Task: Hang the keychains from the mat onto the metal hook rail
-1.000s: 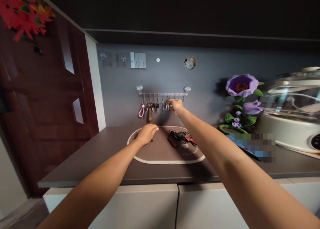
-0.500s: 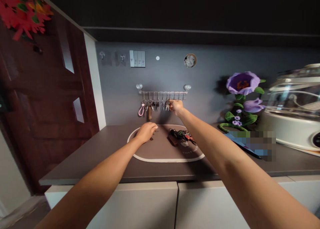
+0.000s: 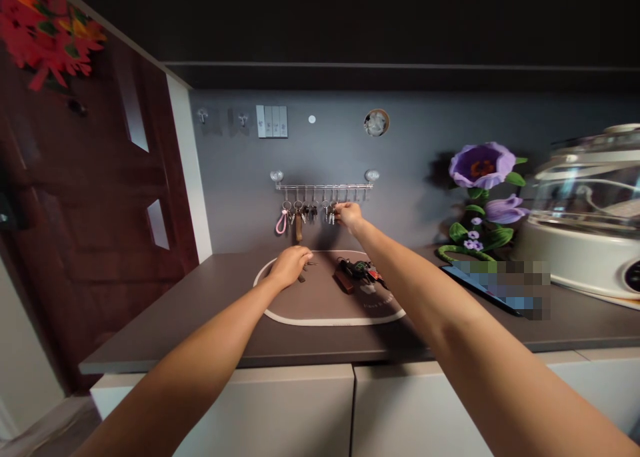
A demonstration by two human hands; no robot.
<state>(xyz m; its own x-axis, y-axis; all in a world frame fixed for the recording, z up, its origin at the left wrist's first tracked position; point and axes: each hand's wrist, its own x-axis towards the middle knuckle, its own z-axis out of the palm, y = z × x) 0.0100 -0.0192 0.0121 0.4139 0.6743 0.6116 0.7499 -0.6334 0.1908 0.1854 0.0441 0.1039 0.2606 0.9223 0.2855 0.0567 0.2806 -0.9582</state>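
My right hand (image 3: pixel 350 217) reaches up to the clear hook rail (image 3: pixel 325 186) on the wall, its fingers pinched on a small bunch of keys (image 3: pixel 332 216) at one of the hooks. The fingers partly hide the ring. Other key rings hang to the left, one with a pink loop strap (image 3: pixel 282 222) and one with a brown fob (image 3: pixel 299 226). My left hand (image 3: pixel 290 266) is closed low over the brown mat (image 3: pixel 320 305); parts of keys (image 3: pixel 301 278) stick out below its fingers. Right of it lies a pile of keys and fobs (image 3: pixel 357 269) with a brown leather piece (image 3: pixel 343 282).
A phone or tablet (image 3: pixel 480 290) lies on the counter (image 3: pixel 175 310) at right, near a purple knitted flower (image 3: pixel 483 166) and a white appliance with a clear cover (image 3: pixel 585 244). A dark cabinet (image 3: pixel 350 24) overhangs the counter. A brown door (image 3: pixel 100 210) stands at left.
The view has shifted slightly. My right hand stays at the same part of the rail, its fingers still on the keys. My left hand holds its place over the mat.
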